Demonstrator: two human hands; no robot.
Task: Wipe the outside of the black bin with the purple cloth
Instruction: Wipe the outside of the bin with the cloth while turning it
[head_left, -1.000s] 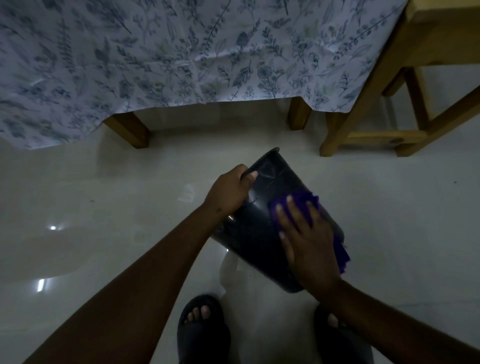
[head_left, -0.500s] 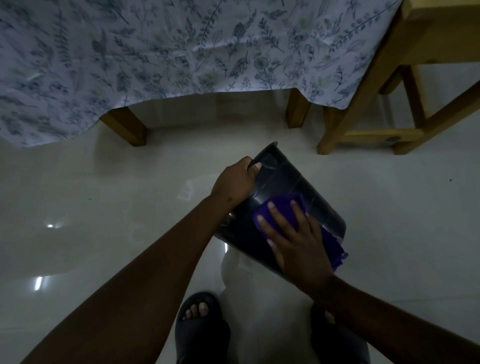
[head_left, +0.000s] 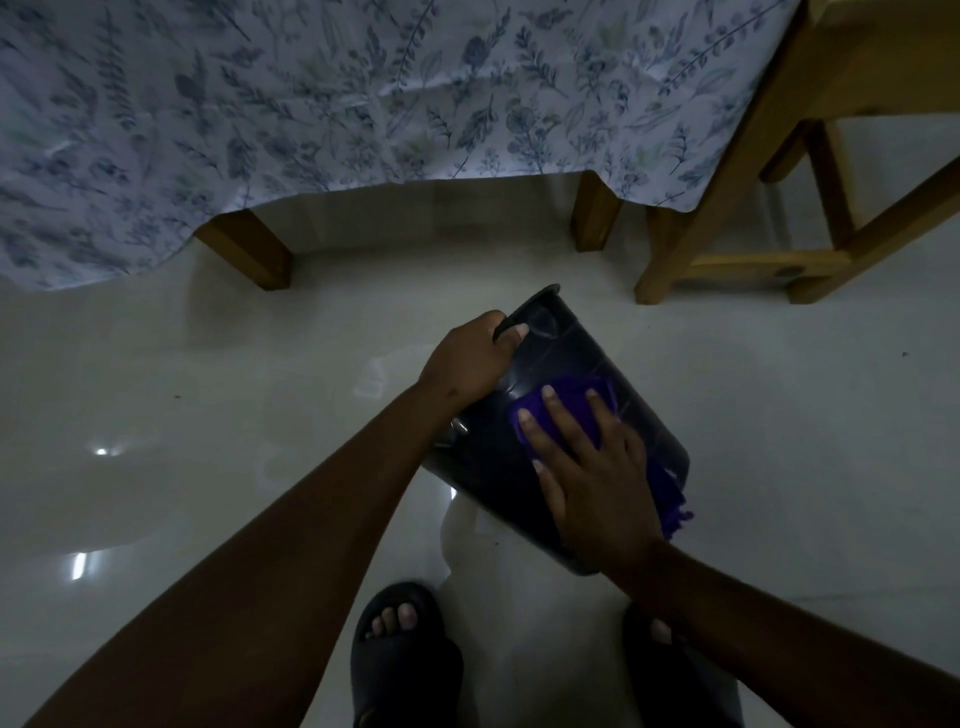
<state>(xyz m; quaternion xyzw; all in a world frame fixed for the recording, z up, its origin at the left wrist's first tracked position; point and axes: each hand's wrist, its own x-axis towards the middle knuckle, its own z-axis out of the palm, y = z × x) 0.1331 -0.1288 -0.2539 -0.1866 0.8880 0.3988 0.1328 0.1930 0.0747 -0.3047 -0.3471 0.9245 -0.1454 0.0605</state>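
Observation:
The black bin (head_left: 639, 415) is held tilted above the pale floor, its open rim pointing up and away from me. My left hand (head_left: 467, 358) grips the rim at the bin's upper left edge. My right hand (head_left: 592, 467) lies flat on the bin's side wall, fingers spread, pressing the purple cloth (head_left: 571, 400) against it. Part of the cloth hangs out past my wrist at the lower right (head_left: 675, 509). Much of the cloth is hidden under my palm.
A table draped in a blue floral cloth (head_left: 311, 114) stands ahead, its wooden legs (head_left: 249, 254) on the floor. A wooden chair (head_left: 753, 208) is at the upper right. My feet in dark sandals (head_left: 400, 660) are directly below the bin.
My right hand has slid the purple cloth leftward across the bin's side, toward my left hand. The left hand keeps its hold on the rim.

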